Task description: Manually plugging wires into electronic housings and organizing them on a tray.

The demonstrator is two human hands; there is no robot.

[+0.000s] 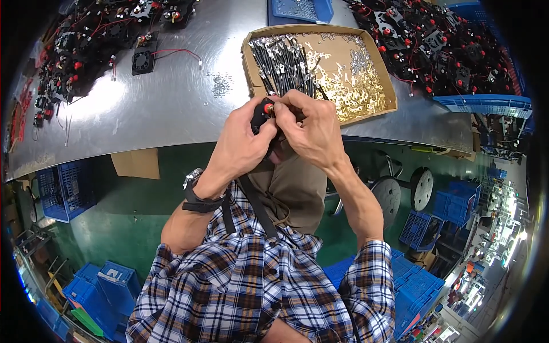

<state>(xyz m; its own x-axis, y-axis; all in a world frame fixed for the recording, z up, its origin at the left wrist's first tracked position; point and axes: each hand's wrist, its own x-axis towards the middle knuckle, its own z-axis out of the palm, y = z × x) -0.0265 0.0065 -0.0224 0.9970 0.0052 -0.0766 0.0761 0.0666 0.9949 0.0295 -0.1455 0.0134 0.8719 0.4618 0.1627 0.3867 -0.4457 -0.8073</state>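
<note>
My left hand (pixel 239 142) is closed around a small black part with a red-and-brass terminal (pixel 269 108), just off the table's front edge. Thumb and fingertips of my right hand (pixel 311 126) are pinched at that terminal; whatever tiny piece they may hold is hidden. Just beyond the hands lies a shallow cardboard tray (pixel 391 94). Inside it are black cables (pixel 283 66) with metal ring ends, gold-coloured lugs (pixel 354 94) and small silver pieces (pixel 360 60).
Small washers (pixel 222 84) and a black fan unit (pixel 143 60) lie on the metal table (pixel 166 108). Piles of similar black units (pixel 74 51) fill both far sides. A blue bin (pixel 300 10) stands behind the tray. Stools (pixel 386 194) and blue crates (pixel 420 228) occupy the floor at right.
</note>
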